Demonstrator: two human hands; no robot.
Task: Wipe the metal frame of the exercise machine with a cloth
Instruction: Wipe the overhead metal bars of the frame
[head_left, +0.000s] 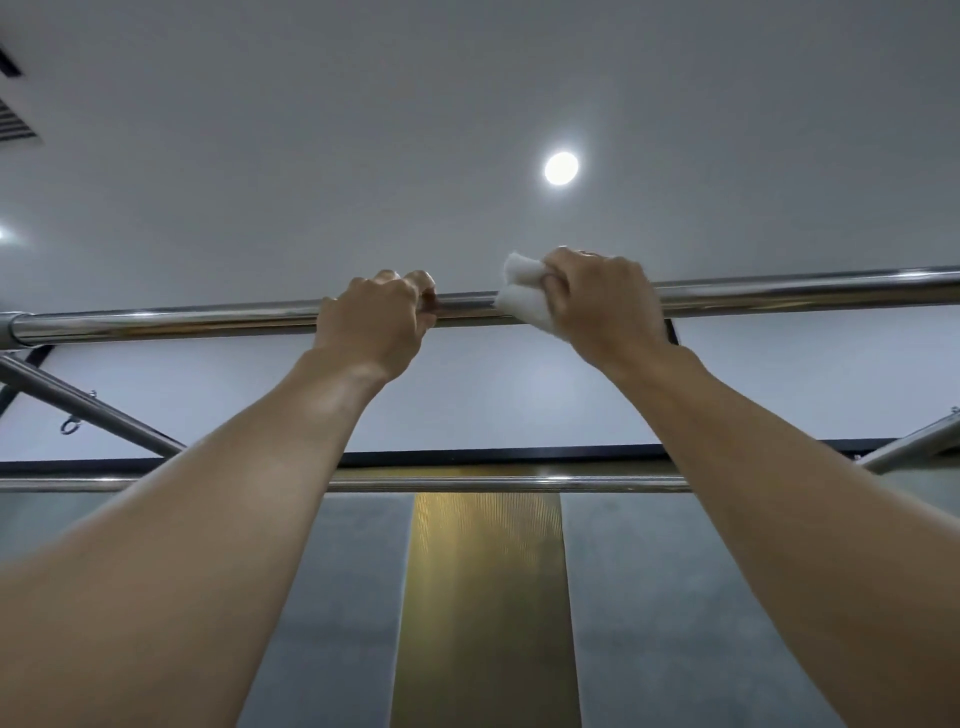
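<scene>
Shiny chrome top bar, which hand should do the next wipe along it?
Right. The right hand holds the white crumpled cloth against the shiny chrome top bar; the left hand only grips bare metal.

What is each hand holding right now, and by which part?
Right hand grips the white cloth by one end, pressed on the top bar. Left hand grips the bare bar beside it.

Chrome top bar (182, 322) runs horiz. across the view, w/ a joint collar (11, 328) well left of the L fingers (400, 283). L hand (376, 325) grips the bar, fingers curled over its top. White cloth (522, 300) lies on the bar, held by R hand (605, 304) & bunched just left of the R fingers. A short bare stretch shows btwn cloth & L fingers.
</scene>
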